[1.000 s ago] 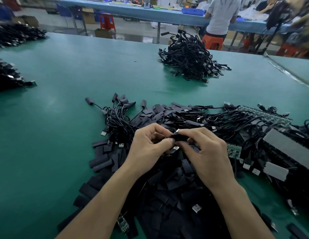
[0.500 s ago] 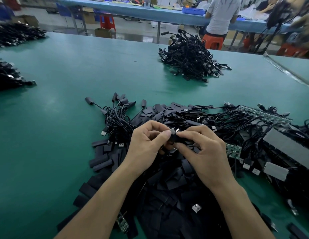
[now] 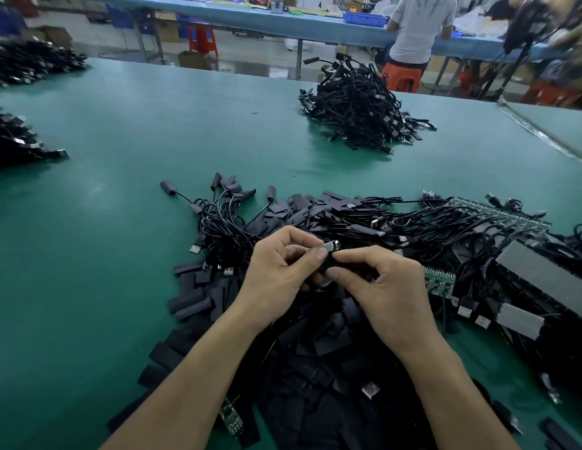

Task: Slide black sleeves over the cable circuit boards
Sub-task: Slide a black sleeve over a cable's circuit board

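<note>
Head view, from big to small: the green table [image 3: 120, 222] carries a far pile of cables [image 3: 358, 115], a near tangle of cables [image 3: 224, 228] with a bare green circuit board [image 3: 439, 280] at its right, and a wide heap of loose sleeves [image 3: 315, 352] beneath the forearms. Above that heap the left hand [image 3: 276, 274] and right hand [image 3: 390, 287] meet, fingertips nearly touching.

What has changed over the last second: a silver plug [image 3: 332, 245], earlier barely glimpsed between the fingers, now pokes clear past the left thumb. By my reading the sleeve is threaded onto the cable and riding along it (the board it must cover is hidden behind the fingers, so seating cannot be confirmed).

The left thumb and forefinger pinch the cable at the plug; the right thumb and forefinger pinch the black sleeve [image 3: 328, 266]. It is a short, dark, matte tube, held between the two hands above the heap.
</note>
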Tool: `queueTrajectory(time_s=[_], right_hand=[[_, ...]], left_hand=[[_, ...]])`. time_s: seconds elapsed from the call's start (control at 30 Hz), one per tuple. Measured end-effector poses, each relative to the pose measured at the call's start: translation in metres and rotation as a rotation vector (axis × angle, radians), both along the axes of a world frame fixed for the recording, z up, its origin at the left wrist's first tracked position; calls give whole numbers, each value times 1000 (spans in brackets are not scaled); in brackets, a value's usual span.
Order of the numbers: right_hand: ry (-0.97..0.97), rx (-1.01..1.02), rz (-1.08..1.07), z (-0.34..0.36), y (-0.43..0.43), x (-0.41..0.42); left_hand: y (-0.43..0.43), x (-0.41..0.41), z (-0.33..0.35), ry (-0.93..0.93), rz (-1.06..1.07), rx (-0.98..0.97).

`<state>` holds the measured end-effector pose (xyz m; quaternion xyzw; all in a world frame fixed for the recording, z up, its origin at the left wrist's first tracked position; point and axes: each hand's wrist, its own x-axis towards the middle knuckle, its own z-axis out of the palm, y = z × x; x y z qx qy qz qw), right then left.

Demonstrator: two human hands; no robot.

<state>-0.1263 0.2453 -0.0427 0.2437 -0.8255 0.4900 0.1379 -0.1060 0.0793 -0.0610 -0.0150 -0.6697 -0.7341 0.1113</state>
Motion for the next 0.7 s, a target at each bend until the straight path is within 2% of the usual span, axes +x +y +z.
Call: queueTrajectory(time_s=[0.13,0.23,0.33,0.4,0.5,0.7], right_hand=[[-36,38,-2,1,2,1],[-42,146,-105,-1,7,-1],[-74,475,-209,-3,11,-2],[-175,642,-252,-3,11,0],[-222,600,-277,0,11,1],[-57,425,-332,6,11,1]], left_hand=[[1,1,-1,-3,16,-18],[0,1,-2,-10,113,-45],[1,2,-3,3,188,-85],[3,3,-2,29,206,-150],[4,5,0,70,231,-148],[4,5,3,118,288,-71]])
